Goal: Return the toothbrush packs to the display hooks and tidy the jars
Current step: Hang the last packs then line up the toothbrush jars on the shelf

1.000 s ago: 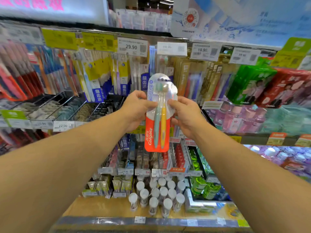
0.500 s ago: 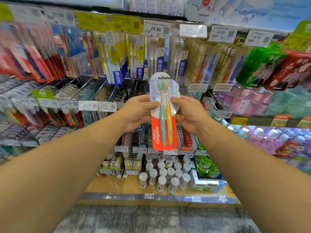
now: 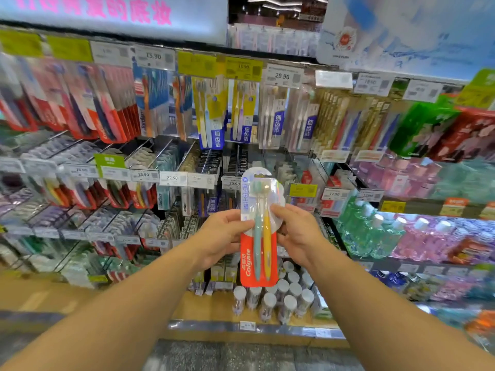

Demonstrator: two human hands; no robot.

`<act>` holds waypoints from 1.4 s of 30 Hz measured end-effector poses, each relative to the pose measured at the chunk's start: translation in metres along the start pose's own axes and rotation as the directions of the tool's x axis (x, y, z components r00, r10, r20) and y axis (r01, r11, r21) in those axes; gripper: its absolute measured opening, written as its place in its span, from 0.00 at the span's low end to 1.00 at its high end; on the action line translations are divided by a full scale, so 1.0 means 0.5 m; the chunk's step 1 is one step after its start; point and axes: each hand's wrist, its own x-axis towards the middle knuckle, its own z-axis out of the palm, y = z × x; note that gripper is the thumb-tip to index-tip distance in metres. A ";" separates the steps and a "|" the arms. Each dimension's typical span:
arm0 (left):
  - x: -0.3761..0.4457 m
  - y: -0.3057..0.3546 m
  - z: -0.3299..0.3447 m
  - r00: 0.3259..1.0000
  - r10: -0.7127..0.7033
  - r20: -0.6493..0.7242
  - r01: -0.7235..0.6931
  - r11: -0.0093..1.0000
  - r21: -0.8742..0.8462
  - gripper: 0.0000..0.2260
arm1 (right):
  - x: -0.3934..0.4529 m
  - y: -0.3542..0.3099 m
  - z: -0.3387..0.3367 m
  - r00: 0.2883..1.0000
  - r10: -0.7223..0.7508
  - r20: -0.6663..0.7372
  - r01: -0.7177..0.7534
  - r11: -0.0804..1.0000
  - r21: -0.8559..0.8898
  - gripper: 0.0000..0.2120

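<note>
I hold a toothbrush pack (image 3: pixel 259 263) upright in front of the shelves; it has a red Colgate base, a clear top and one teal and one yellow brush. My left hand (image 3: pixel 222 236) grips its left edge with the thumb on the front. My right hand (image 3: pixel 294 234) pinches its right edge at the blister. Several white-capped jars (image 3: pixel 276 301) stand in a cluster on the wooden bottom shelf, below the pack. Rows of display hooks (image 3: pixel 171 153) with hanging toothbrush packs fill the wall behind.
Price tags (image 3: pixel 171 179) line the hook rails. Mouthwash bottles (image 3: pixel 375 236), green and pink, crowd the shelves at right. Red and green boxes (image 3: pixel 442 129) sit at the upper right. A metal shelf edge (image 3: pixel 251 328) runs along the bottom, with dark floor below.
The view has tilted up and shifted, so the pack and both hands now sit lower in the frame. Both hands keep the same hold on the pack.
</note>
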 end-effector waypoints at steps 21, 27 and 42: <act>-0.021 -0.234 0.054 0.968 -0.252 -0.012 0.253 0.965 0.075 0.13 | -0.097 0.196 -0.157 0.963 0.263 -0.062 -0.270 0.948 -0.167 0.05; 0.019 -0.259 0.120 0.957 -0.290 0.021 0.286 0.953 0.099 0.16 | -0.090 0.194 -0.236 0.960 0.269 -0.080 -0.276 0.954 -0.112 0.03; 0.049 -0.398 0.265 0.911 -0.407 -0.068 0.413 0.895 0.168 0.13 | -0.107 0.254 -0.428 0.919 0.386 -0.081 -0.391 0.919 -0.051 0.06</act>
